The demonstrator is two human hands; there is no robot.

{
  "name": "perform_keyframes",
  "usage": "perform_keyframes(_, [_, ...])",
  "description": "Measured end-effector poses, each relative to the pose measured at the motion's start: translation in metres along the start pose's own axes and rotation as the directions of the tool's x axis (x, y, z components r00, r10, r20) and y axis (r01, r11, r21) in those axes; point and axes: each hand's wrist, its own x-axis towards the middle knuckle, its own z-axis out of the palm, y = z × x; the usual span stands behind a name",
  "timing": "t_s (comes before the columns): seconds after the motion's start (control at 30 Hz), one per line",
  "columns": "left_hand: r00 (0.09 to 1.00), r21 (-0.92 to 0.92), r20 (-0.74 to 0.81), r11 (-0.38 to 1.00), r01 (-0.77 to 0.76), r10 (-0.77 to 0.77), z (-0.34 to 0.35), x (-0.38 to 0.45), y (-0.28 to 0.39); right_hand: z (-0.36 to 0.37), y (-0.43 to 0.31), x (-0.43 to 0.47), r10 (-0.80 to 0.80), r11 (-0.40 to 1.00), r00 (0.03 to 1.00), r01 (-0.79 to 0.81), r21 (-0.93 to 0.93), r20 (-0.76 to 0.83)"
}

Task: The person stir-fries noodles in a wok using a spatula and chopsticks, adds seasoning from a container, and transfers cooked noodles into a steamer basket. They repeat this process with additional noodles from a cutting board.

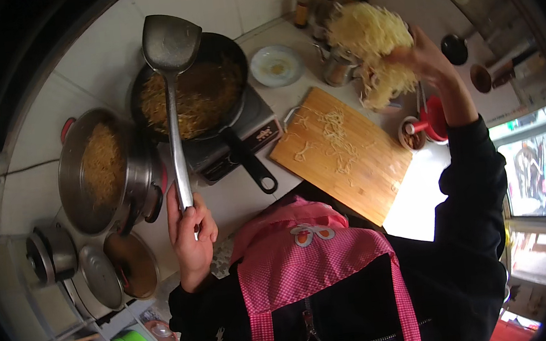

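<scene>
My left hand [194, 233] grips the handle of a metal wok spatula [172, 43], its broad blade raised in front of the black frying pan [236, 59]. Brown shredded food or noodles [161, 100] lie in that pan, which rests on a portable cooktop [268, 121]. At the back right, my right hand [421, 60] is closed around a big clump of pale noodles [363, 28], with strands hanging above and below the fingers. A wooden cutting board [295, 140] lies between the pan and that hand, with loose noodle strands [336, 134] scattered over it.
Left of the cooktop stands a large steel pot [73, 191] holding brownish noodles. A small white plate [263, 74], a metal pitcher [337, 71] and sauce bottles [302, 7] stand behind the board. A small bowl [412, 141] and a red container [435, 121] sit right.
</scene>
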Motion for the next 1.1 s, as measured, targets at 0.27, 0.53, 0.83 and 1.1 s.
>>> perform_keyframes(0.27, [0.958, 0.036, -0.287, 0.999, 0.026, -0.015, -0.033, 0.017, -0.002, 0.169, -0.052, 0.166, -0.180, 0.852, 0.966, 0.247, -0.461, 0.183])
perform_keyframes(0.53, [0.952, -0.183, -0.237, 0.971, 0.151, -0.192, -0.068, 0.054, -0.030, 0.290, 0.024, 0.201, -0.006, 0.610, 0.918, 0.317, -0.727, 0.396])
perform_keyframes(0.83, [0.939, -0.523, -0.128, 0.826, 0.209, -0.319, -0.114, 0.085, -0.040, 0.204, -0.008, 0.156, -0.235, 0.768, 0.937, 0.341, -0.542, 0.258])
perform_keyframes(1.1, [0.919, -0.466, -0.233, 0.866, 0.181, -0.318, -0.105, 0.038, -0.069, 0.043, 0.185, -0.062, 0.256, 0.871, 0.964, -0.261, -0.417, -0.069])
